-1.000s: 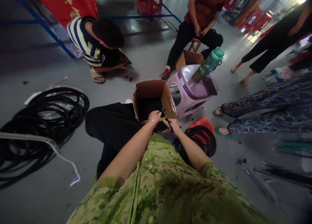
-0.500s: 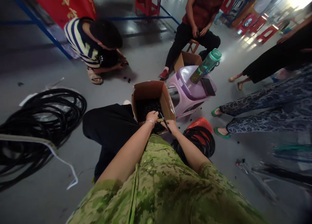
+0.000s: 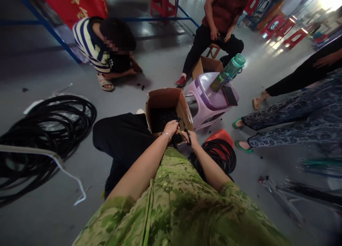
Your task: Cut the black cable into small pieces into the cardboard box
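Brown box (image 3: pixel 163 97), black-handled scissors (image 3: pixel 189 138), black strip (image 3: pixel 179 120), green camouflage shirt (image 3: pixel 176 199), purple stool (image 3: pixel 209 99)

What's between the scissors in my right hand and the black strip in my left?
Nothing visible: only a gap over the box separates the scissors in your right hand from the black strip in your left hand.

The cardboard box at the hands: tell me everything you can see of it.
The cardboard box is brown and open-topped, with a shiny strip, perhaps tape, along its right edge. Many small black pieces lie inside. It appears to stand on the floor beside the lilac stool. The left hand and right hand are at its near side; contact is unclear.
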`<action>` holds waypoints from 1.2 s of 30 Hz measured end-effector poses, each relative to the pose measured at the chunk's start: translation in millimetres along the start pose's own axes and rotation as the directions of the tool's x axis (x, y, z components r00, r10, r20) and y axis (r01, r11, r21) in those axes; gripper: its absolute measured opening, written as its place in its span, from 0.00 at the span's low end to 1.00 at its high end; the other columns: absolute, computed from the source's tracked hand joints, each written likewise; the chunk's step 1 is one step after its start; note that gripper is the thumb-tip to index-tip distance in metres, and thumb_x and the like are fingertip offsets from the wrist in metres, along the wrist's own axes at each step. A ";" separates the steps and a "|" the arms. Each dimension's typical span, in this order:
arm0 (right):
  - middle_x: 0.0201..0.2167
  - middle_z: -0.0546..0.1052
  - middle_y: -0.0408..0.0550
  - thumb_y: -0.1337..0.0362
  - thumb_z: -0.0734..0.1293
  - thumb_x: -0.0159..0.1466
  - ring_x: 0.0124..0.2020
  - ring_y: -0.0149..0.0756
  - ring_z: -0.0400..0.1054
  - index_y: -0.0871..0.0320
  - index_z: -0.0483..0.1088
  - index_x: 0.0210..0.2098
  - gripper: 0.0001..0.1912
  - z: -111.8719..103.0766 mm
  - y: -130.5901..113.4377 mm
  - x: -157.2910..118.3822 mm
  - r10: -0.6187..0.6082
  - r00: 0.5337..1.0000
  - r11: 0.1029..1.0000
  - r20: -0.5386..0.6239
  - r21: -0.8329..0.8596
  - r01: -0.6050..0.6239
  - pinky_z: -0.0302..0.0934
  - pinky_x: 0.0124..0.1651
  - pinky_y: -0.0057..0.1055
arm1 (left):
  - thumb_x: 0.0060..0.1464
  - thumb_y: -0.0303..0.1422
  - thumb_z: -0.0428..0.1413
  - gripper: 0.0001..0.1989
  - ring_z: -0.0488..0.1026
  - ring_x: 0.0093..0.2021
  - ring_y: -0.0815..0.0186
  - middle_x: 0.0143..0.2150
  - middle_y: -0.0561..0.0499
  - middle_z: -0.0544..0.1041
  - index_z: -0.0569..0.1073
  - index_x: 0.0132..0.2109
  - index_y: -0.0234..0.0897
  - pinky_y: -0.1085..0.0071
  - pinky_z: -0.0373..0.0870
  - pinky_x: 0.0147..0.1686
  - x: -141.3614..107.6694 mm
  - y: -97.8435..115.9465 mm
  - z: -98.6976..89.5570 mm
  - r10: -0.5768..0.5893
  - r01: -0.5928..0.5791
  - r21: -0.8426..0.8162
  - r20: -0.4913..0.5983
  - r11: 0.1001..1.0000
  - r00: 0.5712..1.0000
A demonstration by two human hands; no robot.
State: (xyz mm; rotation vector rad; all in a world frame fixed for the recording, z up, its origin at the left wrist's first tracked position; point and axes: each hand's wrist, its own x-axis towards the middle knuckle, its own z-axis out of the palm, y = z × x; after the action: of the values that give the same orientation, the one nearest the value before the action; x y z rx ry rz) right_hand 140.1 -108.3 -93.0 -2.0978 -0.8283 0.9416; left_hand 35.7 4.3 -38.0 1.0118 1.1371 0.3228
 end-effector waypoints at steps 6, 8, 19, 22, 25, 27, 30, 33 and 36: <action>0.18 0.70 0.43 0.42 0.63 0.58 0.20 0.32 0.65 0.57 0.67 0.24 0.24 -23.8 -3.3 -19.4 -0.114 0.984 0.993 0.135 0.015 0.113 0.60 0.26 0.26 | 0.57 0.25 0.49 0.07 0.59 0.16 0.76 0.19 0.57 0.68 0.65 0.31 0.35 0.79 0.58 0.18 -7.8 2.7 3.2 0.061 -0.061 -0.002 0.077 0.998 0.995; 0.19 0.71 0.43 0.42 0.62 0.59 0.23 0.33 0.66 0.57 0.67 0.25 0.24 -31.8 -4.7 -23.2 -0.136 0.977 0.990 0.165 -0.021 0.141 0.60 0.29 0.26 | 0.58 0.24 0.49 0.08 0.60 0.16 0.76 0.20 0.57 0.69 0.63 0.30 0.35 0.79 0.58 0.18 -11.4 4.1 3.7 0.076 -0.077 0.001 0.112 0.997 0.991; 0.20 0.69 0.42 0.44 0.63 0.60 0.27 0.32 0.63 0.57 0.70 0.26 0.22 -42.5 -12.3 -17.2 -0.174 0.973 0.938 0.151 -0.276 0.211 0.54 0.30 0.25 | 0.54 0.25 0.56 0.07 0.62 0.16 0.77 0.20 0.58 0.69 0.65 0.30 0.35 0.80 0.57 0.18 -11.7 1.5 1.7 0.088 -0.093 0.021 0.181 0.995 0.980; 0.20 0.69 0.42 0.43 0.63 0.59 0.27 0.32 0.63 0.57 0.70 0.25 0.23 -40.3 -12.6 -15.6 -0.187 0.970 0.939 0.157 -0.263 0.223 0.54 0.31 0.25 | 0.54 0.26 0.57 0.06 0.62 0.16 0.77 0.20 0.57 0.69 0.67 0.31 0.35 0.79 0.58 0.18 -9.5 -1.1 1.5 0.099 -0.108 0.041 0.185 0.993 0.978; 0.20 0.70 0.43 0.43 0.62 0.60 0.25 0.32 0.63 0.57 0.69 0.25 0.23 -40.6 -13.7 -16.5 -0.161 0.969 0.964 0.187 -0.183 0.195 0.55 0.30 0.25 | 0.54 0.26 0.56 0.06 0.62 0.16 0.77 0.21 0.57 0.69 0.68 0.30 0.34 0.79 0.58 0.19 -9.1 -2.0 1.6 0.105 -0.118 0.057 0.192 0.991 0.976; 0.20 0.70 0.42 0.42 0.62 0.60 0.25 0.32 0.64 0.57 0.68 0.25 0.24 -41.6 -14.6 -17.7 -0.145 0.966 0.976 0.214 -0.126 0.175 0.56 0.29 0.25 | 0.55 0.25 0.55 0.05 0.61 0.16 0.76 0.20 0.57 0.69 0.68 0.30 0.34 0.79 0.57 0.18 -9.7 -1.7 1.9 0.104 -0.117 0.057 0.192 0.991 0.976; 0.20 0.69 0.42 0.41 0.62 0.59 0.24 0.32 0.64 0.57 0.67 0.25 0.25 -42.6 -15.0 -18.8 -0.135 0.965 0.981 0.224 -0.106 0.162 0.56 0.28 0.25 | 0.56 0.25 0.54 0.04 0.61 0.16 0.76 0.20 0.57 0.69 0.70 0.32 0.34 0.79 0.56 0.17 -10.3 -1.1 2.4 0.095 -0.107 0.056 0.186 0.993 0.978; 0.20 0.69 0.42 0.41 0.62 0.59 0.24 0.31 0.64 0.58 0.67 0.26 0.25 -41.7 -13.3 -18.2 -0.116 0.971 0.981 0.208 -0.131 0.145 0.56 0.28 0.25 | 0.55 0.26 0.55 0.02 0.60 0.16 0.77 0.20 0.57 0.69 0.71 0.33 0.33 0.79 0.56 0.18 -10.2 -1.2 2.5 0.080 -0.095 0.072 0.186 0.993 0.979; 0.19 0.69 0.42 0.41 0.62 0.59 0.24 0.31 0.63 0.58 0.67 0.25 0.24 -39.9 -11.0 -16.9 -0.108 0.974 0.979 0.198 -0.150 0.139 0.55 0.27 0.25 | 0.54 0.27 0.57 0.02 0.60 0.16 0.77 0.20 0.57 0.69 0.72 0.34 0.33 0.78 0.56 0.19 -9.8 -1.6 2.2 0.073 -0.089 0.088 0.178 0.992 0.981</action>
State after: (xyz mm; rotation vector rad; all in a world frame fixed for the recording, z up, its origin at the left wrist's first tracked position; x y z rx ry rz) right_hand 160.2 -127.7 -58.1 -2.0872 -1.1557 1.0477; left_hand 32.9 -4.3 -33.3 1.1501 0.9613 0.2410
